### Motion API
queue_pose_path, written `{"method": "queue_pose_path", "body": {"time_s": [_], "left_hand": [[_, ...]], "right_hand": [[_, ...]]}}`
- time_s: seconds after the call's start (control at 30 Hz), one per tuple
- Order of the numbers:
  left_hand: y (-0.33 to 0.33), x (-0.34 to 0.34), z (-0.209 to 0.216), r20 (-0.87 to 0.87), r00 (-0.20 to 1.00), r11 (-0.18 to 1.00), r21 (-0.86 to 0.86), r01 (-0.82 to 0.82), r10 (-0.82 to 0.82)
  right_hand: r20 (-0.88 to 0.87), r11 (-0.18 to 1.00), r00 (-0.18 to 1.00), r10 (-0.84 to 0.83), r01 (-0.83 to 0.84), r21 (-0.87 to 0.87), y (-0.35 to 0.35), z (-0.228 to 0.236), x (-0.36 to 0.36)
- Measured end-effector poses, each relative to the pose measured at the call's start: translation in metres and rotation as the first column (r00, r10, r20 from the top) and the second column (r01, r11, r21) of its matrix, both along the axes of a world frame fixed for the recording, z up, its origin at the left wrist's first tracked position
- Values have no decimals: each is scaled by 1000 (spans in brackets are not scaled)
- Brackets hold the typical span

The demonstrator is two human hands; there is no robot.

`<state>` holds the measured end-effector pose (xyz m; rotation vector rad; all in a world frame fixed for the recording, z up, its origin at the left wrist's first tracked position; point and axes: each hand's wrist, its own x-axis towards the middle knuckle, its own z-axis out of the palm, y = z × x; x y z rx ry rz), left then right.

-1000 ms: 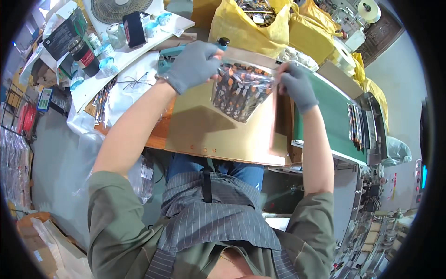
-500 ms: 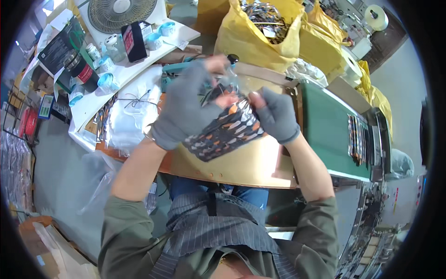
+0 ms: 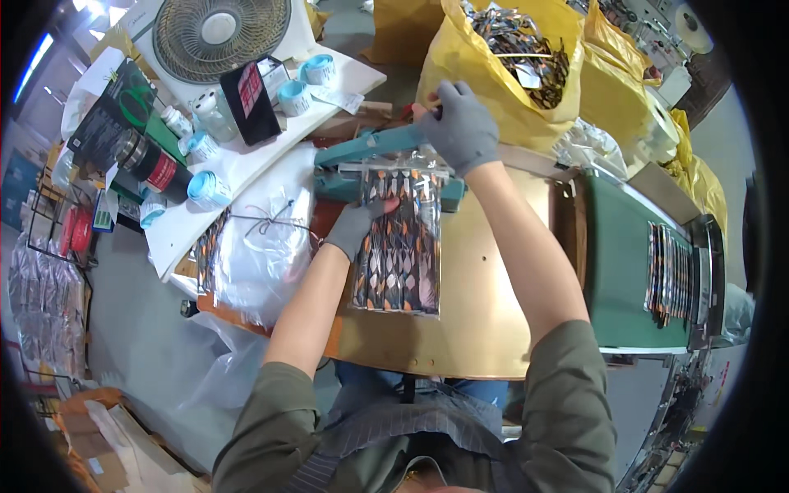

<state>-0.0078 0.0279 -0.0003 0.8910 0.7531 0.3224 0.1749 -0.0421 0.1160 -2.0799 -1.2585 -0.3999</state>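
A clear plastic bag (image 3: 399, 271) full of dark packets with orange and white marks lies with its top end in the jaw of a teal hand-lever bag sealer (image 3: 362, 149). My left hand (image 3: 355, 227), in a grey fingerless glove, grips the bag's left side with the thumb across its face. My right hand (image 3: 465, 130), gloved the same way, closes round the end of the sealer's lever, which stands slightly raised above its base. The lever's knob is mostly hidden under that hand.
Left of the sealer lies a tied stack of clear bags (image 3: 261, 246). Behind it, a white shelf (image 3: 271, 160) holds a phone, bottles, blue-white rolls and a fan (image 3: 218, 33). A yellow sack (image 3: 468, 74) of packets stands behind. Rightward, a green conveyor (image 3: 612, 263) carries a row of packets.
The filled bag has gone from between both raised hands down onto the sealer. My right hand has left the bag and taken hold of the lever; the left has moved to the bag's side.
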Motion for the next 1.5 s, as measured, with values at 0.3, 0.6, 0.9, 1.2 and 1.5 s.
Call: {"method": "queue_pose_path", "body": {"time_s": [0.3, 0.6, 0.9, 1.2, 1.5], "left_hand": [[18, -12, -44, -162, 987, 973, 226, 53, -16], [16, -16, -39, -180, 984, 953, 297, 64, -10], [-14, -91, -12, -243, 919, 95, 970, 225, 310], [-38, -171, -55, -354, 848, 157, 935, 317, 395], [-198, -139, 52, -23, 994, 747, 658, 94, -106]], "right_hand": [[-9, 967, 978, -209, 205, -148, -3, -96, 25], [-92, 970, 974, -209, 195, -145, -9, -95, 13], [-216, 988, 971, 104, -125, -87, -209, -188, -101], [-271, 972, 953, 138, -183, -146, -269, -165, -155], [-952, 854, 78, 297, -468, 228, -222, -75, -199]]}}
